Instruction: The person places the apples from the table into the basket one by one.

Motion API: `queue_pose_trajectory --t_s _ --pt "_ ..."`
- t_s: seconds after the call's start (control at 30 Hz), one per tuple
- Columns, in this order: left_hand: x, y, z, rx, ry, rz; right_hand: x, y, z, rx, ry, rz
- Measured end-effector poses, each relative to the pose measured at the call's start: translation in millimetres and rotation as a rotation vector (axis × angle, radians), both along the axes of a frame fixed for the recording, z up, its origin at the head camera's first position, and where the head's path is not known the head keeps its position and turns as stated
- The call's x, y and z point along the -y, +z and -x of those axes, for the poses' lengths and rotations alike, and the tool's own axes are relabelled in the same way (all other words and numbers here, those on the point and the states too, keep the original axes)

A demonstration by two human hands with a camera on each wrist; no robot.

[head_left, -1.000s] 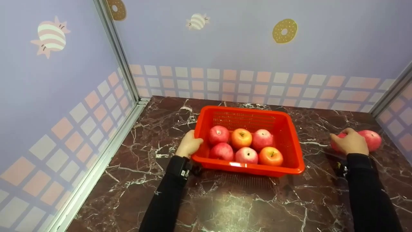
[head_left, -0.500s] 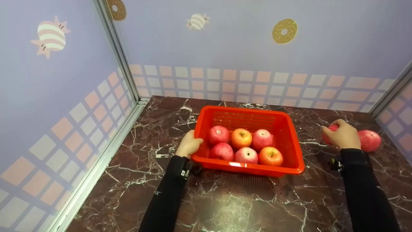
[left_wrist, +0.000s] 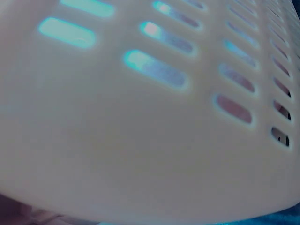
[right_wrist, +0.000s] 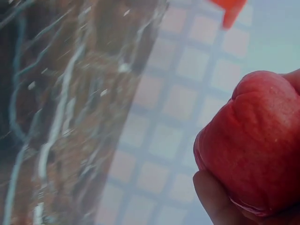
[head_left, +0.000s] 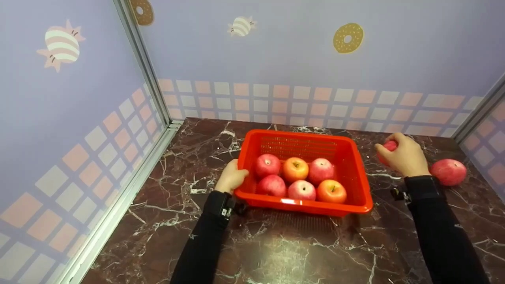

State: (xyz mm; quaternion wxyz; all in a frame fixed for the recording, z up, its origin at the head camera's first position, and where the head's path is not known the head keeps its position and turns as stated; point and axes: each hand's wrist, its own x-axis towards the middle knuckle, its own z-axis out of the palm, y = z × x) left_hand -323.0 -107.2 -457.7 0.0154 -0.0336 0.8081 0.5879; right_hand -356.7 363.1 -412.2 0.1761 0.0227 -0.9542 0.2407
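A red plastic basket [head_left: 357, 173] with slotted walls stands mid-table, holding several apples, some red like this apple [head_left: 268, 165] and some yellow-orange like that apple [head_left: 296, 169]. At its left rim my left hand [head_left: 232, 177] grips the edge, thumb on the inner side. The left wrist view is filled by the slotted basket wall [left_wrist: 117, 126], washed out in colour. To the right of the basket my right hand [head_left: 406, 156] holds a red apple [right_wrist: 255, 145], apart from the basket. Behind that hand, a single pinkish-red apple [head_left: 449, 172] lies on the table.
The dark red marbled tabletop [head_left: 292, 252] carries everything. A lilac back wall [head_left: 276, 51] with a tiled pattern rises behind the basket. A side wall [head_left: 90, 98] with a metal rail closes the left, and another wall [head_left: 487, 138] bounds the right.
My right hand has lifted the red apple from beside the other one and carried it left and away from me, nearer the basket. My left hand and the basket have stayed in place.
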Motion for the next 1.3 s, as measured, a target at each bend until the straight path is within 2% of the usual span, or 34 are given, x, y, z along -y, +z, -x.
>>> queue_pose_trajectory --t_s 0.3,0.53,1.07,1.3 --pt "1 -1.8 0.3 -0.004 -0.006 -0.011 41 15.1 -7.0 -0.067 0.127 -0.05" --pt "1 -1.3 0.1 0.001 -0.004 -0.009 63 15.0 -11.7 -0.09 0.217 -0.092" --pt "0 -1.1 0.7 0.012 0.001 -0.03 88 7.4 -15.5 0.014 0.346 -0.222" --pt "0 -1.0 1.4 -0.002 -0.011 -0.037 90 1.6 -10.7 0.04 0.451 -0.231"
